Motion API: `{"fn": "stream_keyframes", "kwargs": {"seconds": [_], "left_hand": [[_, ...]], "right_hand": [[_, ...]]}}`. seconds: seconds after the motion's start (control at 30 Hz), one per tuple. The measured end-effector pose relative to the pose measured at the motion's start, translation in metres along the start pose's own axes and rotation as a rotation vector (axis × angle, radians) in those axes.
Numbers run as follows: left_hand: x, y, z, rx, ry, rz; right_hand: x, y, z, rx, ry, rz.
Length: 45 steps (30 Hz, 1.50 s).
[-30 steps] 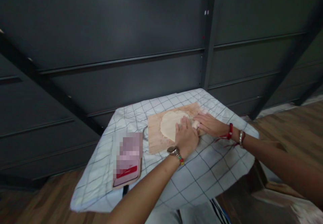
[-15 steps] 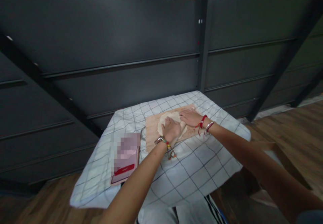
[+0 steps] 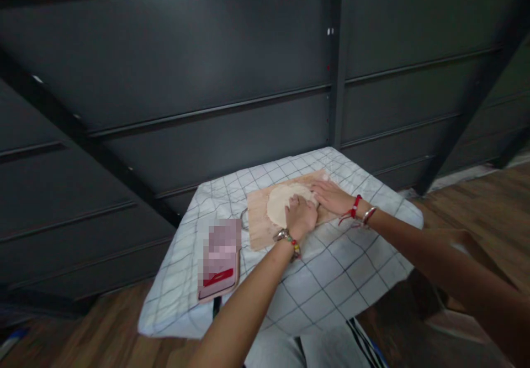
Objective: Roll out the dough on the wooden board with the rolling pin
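Note:
A flat, round sheet of pale dough [image 3: 279, 205] lies on a wooden board [image 3: 259, 232]. My left hand [image 3: 302, 216] rests on the near right part of the dough, its palm down and fingers stretched out. Just right of it, my right hand [image 3: 333, 196] lies flat with fingers extended, the fingertips at the dough's right edge. Both hands cover part of the dough's right side. White flour dusts the board's far right corner.
The board sits on a small table with a white checked cloth [image 3: 327, 271]. Left of it lies a pink-framed phone or tablet [image 3: 219, 285], partly pixelated. Dark metal wall panels [image 3: 223, 64] stand behind the table. An open cardboard box [image 3: 459, 279] is at the lower right.
My left hand has slid across the dough toward its near right edge, baring more of its left and middle. My right hand stays by the right edge. The whole view has shifted slightly.

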State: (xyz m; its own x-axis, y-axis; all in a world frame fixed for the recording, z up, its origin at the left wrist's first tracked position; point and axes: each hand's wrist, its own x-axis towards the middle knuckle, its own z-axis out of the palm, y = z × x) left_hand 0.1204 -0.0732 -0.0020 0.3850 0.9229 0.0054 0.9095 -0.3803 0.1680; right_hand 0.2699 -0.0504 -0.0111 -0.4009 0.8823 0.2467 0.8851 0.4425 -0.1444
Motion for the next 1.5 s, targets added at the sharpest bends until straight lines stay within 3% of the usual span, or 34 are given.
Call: {"fn": "stream_keyframes", "kwargs": {"seconds": [0.13,0.27,0.57,0.77,0.93,1.1,1.27,1.4,1.5], "left_hand": [[-0.013,0.024,0.000,-0.021,0.095,-0.029],[-0.023,0.029,-0.004,-0.015,0.159,0.008],[-0.049,0.015,-0.003,0.075,0.204,0.166],[-0.060,-0.009,-0.018,0.134,0.271,0.209],[-0.036,-0.054,-0.041,0.186,0.320,0.121],[-0.002,-0.097,-0.031,0.153,0.233,-0.068],[0.016,-0.109,-0.021,0.151,0.217,-0.108],[0.037,-0.116,-0.025,0.111,0.198,-0.144],[0.057,-0.124,-0.028,0.061,0.169,-0.174]], "right_hand": [[-0.026,0.013,0.003,-0.027,0.024,-0.010],[-0.035,0.018,-0.004,-0.103,0.022,-0.070],[-0.043,0.025,-0.032,-0.276,0.034,-0.323],[-0.039,0.005,-0.049,-0.386,0.113,-0.335],[0.001,-0.027,-0.044,-0.294,0.128,-0.282],[0.036,-0.032,-0.018,-0.108,0.009,-0.293],[0.049,-0.016,-0.002,0.029,0.014,-0.198],[0.061,-0.011,0.001,-0.058,-0.043,-0.033],[0.078,-0.010,-0.001,-0.121,-0.069,0.000]]}}
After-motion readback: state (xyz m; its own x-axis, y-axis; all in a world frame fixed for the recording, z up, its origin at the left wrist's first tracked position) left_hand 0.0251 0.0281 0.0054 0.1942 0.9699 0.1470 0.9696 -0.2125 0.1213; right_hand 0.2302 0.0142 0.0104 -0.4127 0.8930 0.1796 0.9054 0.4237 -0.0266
